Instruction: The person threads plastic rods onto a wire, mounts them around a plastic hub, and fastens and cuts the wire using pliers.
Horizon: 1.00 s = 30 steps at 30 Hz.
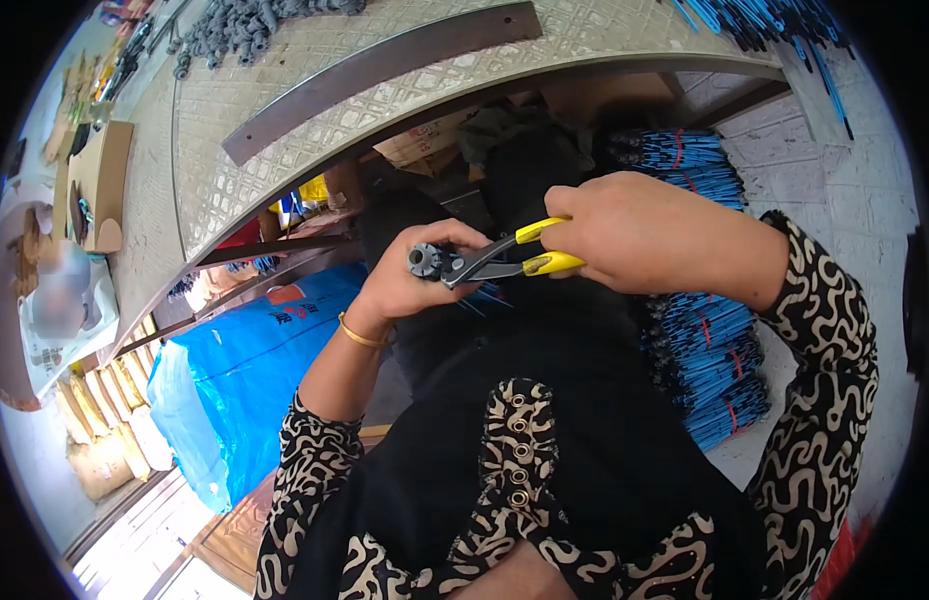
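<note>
Both hands are before the lap [454, 350], nearer than the table [206, 205] edge: left hand [396, 285] around a connector [422, 261], right hand [619, 235] on pliers [552, 263], head just right of the connector. On the table: bar [384, 72] along the near side, pile of fittings [246, 30] behind it, wires [774, 18] at right; box [108, 185] farther left. Below table level: bag [269, 345] left of the lap, wire bundles [706, 345] right.

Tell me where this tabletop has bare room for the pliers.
Bare tabletop lies between the metal strip and the blue wires, and between the strip and the cardboard box. It is crowded around the heap of grey parts and at the wires.
</note>
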{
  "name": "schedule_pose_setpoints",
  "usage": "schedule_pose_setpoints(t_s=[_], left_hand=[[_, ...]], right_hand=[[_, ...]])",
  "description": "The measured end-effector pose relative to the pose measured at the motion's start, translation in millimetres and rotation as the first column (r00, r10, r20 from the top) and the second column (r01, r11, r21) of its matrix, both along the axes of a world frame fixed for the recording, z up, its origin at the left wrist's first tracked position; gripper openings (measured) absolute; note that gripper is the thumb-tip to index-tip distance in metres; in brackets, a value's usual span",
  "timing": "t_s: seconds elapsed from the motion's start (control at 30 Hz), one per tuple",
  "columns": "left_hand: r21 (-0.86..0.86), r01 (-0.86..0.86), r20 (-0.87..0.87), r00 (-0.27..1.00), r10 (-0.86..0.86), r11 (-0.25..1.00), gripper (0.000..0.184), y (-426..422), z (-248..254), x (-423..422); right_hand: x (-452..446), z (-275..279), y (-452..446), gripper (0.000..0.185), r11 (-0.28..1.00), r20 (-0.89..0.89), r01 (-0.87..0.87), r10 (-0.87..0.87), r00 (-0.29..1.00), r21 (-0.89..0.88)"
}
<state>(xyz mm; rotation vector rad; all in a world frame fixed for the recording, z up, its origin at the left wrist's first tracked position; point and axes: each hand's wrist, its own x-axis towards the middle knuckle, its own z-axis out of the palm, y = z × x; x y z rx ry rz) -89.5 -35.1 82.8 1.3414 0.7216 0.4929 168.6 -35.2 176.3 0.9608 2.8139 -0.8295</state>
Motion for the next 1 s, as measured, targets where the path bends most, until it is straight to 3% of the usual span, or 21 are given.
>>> schedule_pose_setpoints(t_s=[0.1, 0.17, 0.2, 0.3, 0.43, 0.47, 0.57, 0.63, 0.67, 0.7, 0.73, 0.77, 0.83, 0.9, 0.93, 1.0], left_hand=[[-0.113, -0.021, 0.140, 0.990, 0.037, 0.993, 0.035, 15, -12, -18], [-0.168, -0.091, 0.220, 0.967, 0.127, 0.982, 0.033, 19, -17, -29], [-0.169, -0.100, 0.281, 0.949, 0.145, 0.980, 0.033, 20, -25, -35], [-0.164, -0.121, 0.394, 0.902, 0.177, 0.979, 0.032, 24, -40, -44], [-0.191, -0.123, 0.455, 0.868, 0.199, 0.974, 0.031, 27, -42, -47], [-0.195, -0.123, 0.463, 0.863, 0.202, 0.973, 0.031, 28, -42, -48], [-0.197, -0.228, 0.399, 0.870, 0.290, 0.954, 0.030, 26, -41, -53], [-0.171, -0.399, 0.370, 0.821, 0.434, 0.901, 0.028, 32, -38, -60], [-0.158, -0.479, 0.359, 0.787, 0.503, 0.863, 0.028, 34, -35, -65], [-0.141, -0.534, 0.411, 0.735, 0.540, 0.834, 0.025, 36, -28, -72], [-0.159, -0.547, 0.480, 0.685, 0.548, 0.822, 0.025, 39, -22, -83], [-0.179, -0.557, 0.545, 0.630, 0.553, 0.811, 0.025, 42, -17, -95], [-0.323, -0.473, 0.709, 0.453, 0.540, 0.820, 0.027, 41, -3, -111], [-0.522, -0.357, 0.739, 0.266, 0.619, 0.775, 0.032, 33, 11, -123], [-0.563, -0.318, 0.749, 0.194, 0.633, 0.763, 0.037, 27, 17, -121], [-0.634, -0.354, 0.704, 0.105, 0.702, 0.688, 0.040, 18, 29, -110]], right_hand=[[3, -2, 10, 0.020, 1.000, -0.068, 0.031, -0.031, 0.997, 0.002], [21, -3, 20, 0.025, 0.966, -0.271, 0.224, -0.183, 0.945, 0.130], [32, 1, 24, 0.029, 0.915, -0.285, 0.341, -0.275, 0.918, 0.215], [78, -7, 45, 0.033, 0.694, -0.261, 0.584, -0.525, 0.811, 0.420], [113, -20, 77, 0.030, 0.586, -0.129, 0.629, -0.671, 0.730, 0.511], [113, -21, 87, 0.029, 0.599, -0.075, 0.564, -0.645, 0.760, 0.568], [84, -17, 81, 0.029, 0.448, -0.252, 0.424, -0.394, 0.884, 0.787], [37, -6, 42, 0.028, 0.708, -0.344, 0.550, -0.433, 0.833, 0.442], [18, -6, 26, 0.027, 0.846, -0.351, 0.479, -0.386, 0.853, 0.235], [0, -4, 8, 0.027, 0.917, -0.300, 0.392, -0.396, 0.868, -0.075], [-10, -17, -2, 0.027, 0.936, -0.244, 0.225, -0.292, 0.925, -0.269], [-13, -42, -11, 0.027, 0.979, -0.323, 0.113, -0.164, 0.932, -0.170], [-9, -76, -7, 0.035, 0.965, -0.307, 0.263, -0.252, 0.918, -0.006], [-1, -98, 6, 0.049, 0.840, -0.290, 0.512, -0.543, 0.788, -0.180], [-2, -101, 10, 0.060, 0.860, -0.281, 0.497, -0.509, 0.814, -0.119], [-32, -103, 5, 0.064, 0.928, -0.503, 0.371, -0.321, 0.803, 0.000]])
